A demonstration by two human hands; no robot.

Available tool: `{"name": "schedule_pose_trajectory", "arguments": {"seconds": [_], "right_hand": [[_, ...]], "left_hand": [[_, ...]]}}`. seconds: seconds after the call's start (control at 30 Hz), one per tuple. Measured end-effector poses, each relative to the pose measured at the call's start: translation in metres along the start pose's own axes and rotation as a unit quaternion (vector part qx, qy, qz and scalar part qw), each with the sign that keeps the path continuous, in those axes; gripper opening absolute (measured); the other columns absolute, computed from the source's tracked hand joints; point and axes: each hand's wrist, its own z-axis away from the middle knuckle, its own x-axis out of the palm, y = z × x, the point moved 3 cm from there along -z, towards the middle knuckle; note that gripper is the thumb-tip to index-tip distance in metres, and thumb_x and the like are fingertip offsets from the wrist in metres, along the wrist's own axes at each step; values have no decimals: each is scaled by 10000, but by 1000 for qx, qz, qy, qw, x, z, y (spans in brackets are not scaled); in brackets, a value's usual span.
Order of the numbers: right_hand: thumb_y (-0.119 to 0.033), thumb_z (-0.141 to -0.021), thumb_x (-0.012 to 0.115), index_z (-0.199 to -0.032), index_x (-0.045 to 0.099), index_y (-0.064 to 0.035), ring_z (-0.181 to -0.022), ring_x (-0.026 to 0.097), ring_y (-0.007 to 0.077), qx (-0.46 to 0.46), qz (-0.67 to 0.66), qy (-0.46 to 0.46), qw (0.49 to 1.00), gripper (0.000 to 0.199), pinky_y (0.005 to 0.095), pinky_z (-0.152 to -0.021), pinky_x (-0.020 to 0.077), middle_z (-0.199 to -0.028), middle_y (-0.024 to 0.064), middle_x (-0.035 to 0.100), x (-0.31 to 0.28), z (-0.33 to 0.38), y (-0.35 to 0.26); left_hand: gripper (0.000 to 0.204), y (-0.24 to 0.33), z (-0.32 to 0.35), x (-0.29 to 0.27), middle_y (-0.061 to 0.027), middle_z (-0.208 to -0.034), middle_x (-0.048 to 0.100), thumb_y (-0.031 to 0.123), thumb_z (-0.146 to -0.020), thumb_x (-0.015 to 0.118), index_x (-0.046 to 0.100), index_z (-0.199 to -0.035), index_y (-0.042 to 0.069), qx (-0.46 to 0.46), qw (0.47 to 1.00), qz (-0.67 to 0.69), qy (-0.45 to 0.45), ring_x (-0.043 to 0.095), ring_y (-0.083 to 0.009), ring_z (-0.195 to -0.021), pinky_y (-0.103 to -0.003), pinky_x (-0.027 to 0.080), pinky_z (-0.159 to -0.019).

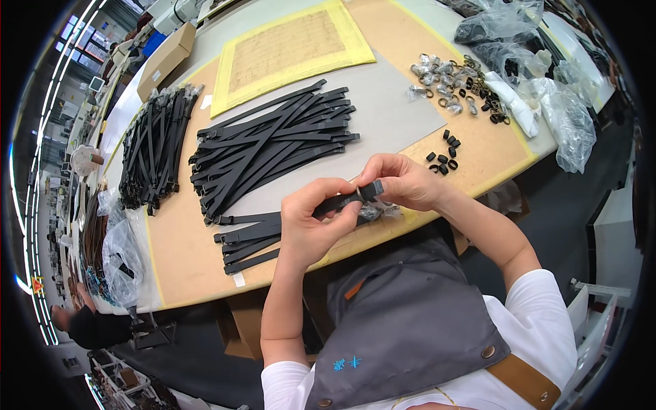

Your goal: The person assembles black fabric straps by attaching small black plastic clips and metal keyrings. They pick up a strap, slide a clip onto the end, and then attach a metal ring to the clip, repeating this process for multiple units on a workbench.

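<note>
My left hand (311, 222) is closed around a black strap (336, 203) just above the table's near edge. Thumb and fingers of my right hand (410, 183) pinch the same strap near its end. A small brass-coloured ring (359, 194) shows on the strap between my hands. Several more black straps (249, 239) lie flat to the left, their far ends hidden behind my left hand. Beyond them spreads a large pile of black straps (273, 147). Small black loops (447, 156) are scattered past my right hand. Plastic-wrapped metal clasps (441, 75) lie farther back.
Another bundle of straps (160, 143) lies at the left, by a cardboard box (166, 60). A yellow-taped board (287, 51) is at the back. Clear plastic bags (567, 116) hang over the right edge, and another bag (123, 263) sits at the left. A person (102, 328) is at lower left.
</note>
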Motion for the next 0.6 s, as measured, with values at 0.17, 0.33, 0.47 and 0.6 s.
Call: {"name": "schedule_pose_trajectory", "arguments": {"seconds": [0.17, 0.33, 0.47, 0.6], "right_hand": [[-145, -939, 764, -1073, 694, -60, -892, 631, 61, 78, 73, 8, 994, 174, 220, -795, 497, -986, -8, 695, 14, 4, -16], [-165, -916, 762, -1001, 686, -36, -778, 616, 54, 175, 214, 61, 959, 172, 219, -705, 484, -878, -9, 686, 33, 6, -28], [-158, -925, 738, -957, 670, -18, -750, 608, 53, 131, 377, 93, 912, 158, 222, -682, 486, -840, 0, 670, 43, 8, -26], [-152, -943, 706, -944, 662, -19, -743, 609, 55, 149, 250, 112, 950, 140, 224, -677, 494, -847, 1, 669, 38, 9, -20]], "left_hand": [[173, 11, 6, 5, 14, -733, 670, -8, -726, 792, 729, -877, 47, 66, 991, -117, 13, 511, -33, -577, -197, 383, -512], [203, 13, 12, 7, -12, -694, 632, 6, -706, 791, 734, -890, 71, 123, 969, -213, 15, 544, -100, -546, -246, 428, -491], [242, 6, 13, 7, -15, -721, 643, 16, -706, 801, 719, -928, 69, 138, 958, -252, -12, 574, -105, -568, -252, 460, -499], [279, 8, 9, 5, -22, -753, 664, 29, -722, 819, 678, -962, 50, 69, 983, -172, -2, 628, -94, -630, -238, 514, -541]]}}
